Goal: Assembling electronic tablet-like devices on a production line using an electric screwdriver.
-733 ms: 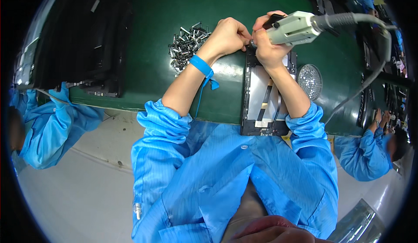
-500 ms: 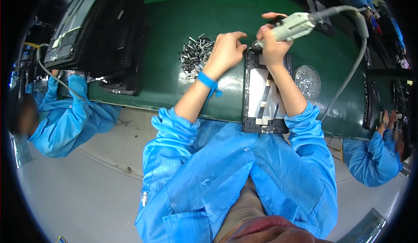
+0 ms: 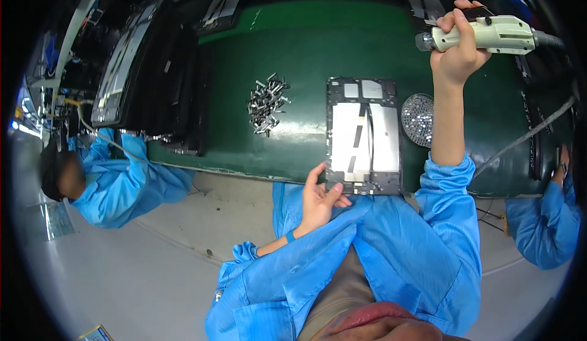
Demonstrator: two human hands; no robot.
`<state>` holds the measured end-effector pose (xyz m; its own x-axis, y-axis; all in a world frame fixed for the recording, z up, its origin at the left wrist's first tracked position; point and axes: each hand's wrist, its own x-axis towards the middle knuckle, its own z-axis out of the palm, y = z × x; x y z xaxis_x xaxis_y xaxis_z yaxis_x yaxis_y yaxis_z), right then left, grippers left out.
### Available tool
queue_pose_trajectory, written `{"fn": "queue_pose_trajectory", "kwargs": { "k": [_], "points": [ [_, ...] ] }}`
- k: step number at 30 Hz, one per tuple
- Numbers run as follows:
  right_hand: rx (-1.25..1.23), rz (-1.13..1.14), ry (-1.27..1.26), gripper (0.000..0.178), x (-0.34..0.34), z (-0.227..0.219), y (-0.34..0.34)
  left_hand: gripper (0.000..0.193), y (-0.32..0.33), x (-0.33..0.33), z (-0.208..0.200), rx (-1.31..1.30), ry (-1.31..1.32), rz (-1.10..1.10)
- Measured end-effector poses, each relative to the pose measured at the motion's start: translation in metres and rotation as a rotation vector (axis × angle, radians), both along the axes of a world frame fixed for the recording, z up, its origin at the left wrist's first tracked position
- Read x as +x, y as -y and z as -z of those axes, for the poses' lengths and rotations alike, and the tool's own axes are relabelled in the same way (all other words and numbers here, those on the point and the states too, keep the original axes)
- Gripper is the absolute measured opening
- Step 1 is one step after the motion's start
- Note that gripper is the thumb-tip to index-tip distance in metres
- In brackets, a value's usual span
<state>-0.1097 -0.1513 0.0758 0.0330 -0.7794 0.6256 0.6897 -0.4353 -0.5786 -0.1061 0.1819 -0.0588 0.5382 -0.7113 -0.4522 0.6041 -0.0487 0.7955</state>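
My right hand is wrapped round a pale electric screwdriver, raised at the far right above the table. Its nose points left and its cable runs off to the right. A tablet lies with its inside exposed, showing silver panels, a black cable strip and a dark frame. Its near end reaches the table's front edge. At its near left corner is my left hand, thumb over the corner and other fingers bent beside and below the edge.
Left of the tablet lies a pile of small black and silver parts. A round dish of small shiny pieces sits close on its right. Stacked dark panels stand at the left. Co-workers in blue sit on both sides.
My right hand has lifted the screwdriver away from the tablet's far end, up and to the right. My left hand has come back from there to the tablet's near left corner.
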Motion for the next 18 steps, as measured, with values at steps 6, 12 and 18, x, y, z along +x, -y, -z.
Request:
{"fn": "queue_pose_trajectory", "kwargs": {
  "k": [6, 12, 18],
  "points": [
    [0.052, 0.163, 0.211, 0.029, -0.046, -0.029, 0.023, 0.055, 0.095, 0.056, -0.015, -0.048, 0.119, -0.147],
    [0.066, 0.268, 0.281, 0.030, -0.072, -0.046, 0.019, 0.066, 0.236, 0.139, -0.017, -0.119, 0.291, -0.380],
    [0.101, 0.261, 0.335, 0.031, -0.084, -0.056, 0.016, 0.046, 0.285, 0.085, -0.023, -0.066, 0.486, -0.033]
  ]
}}
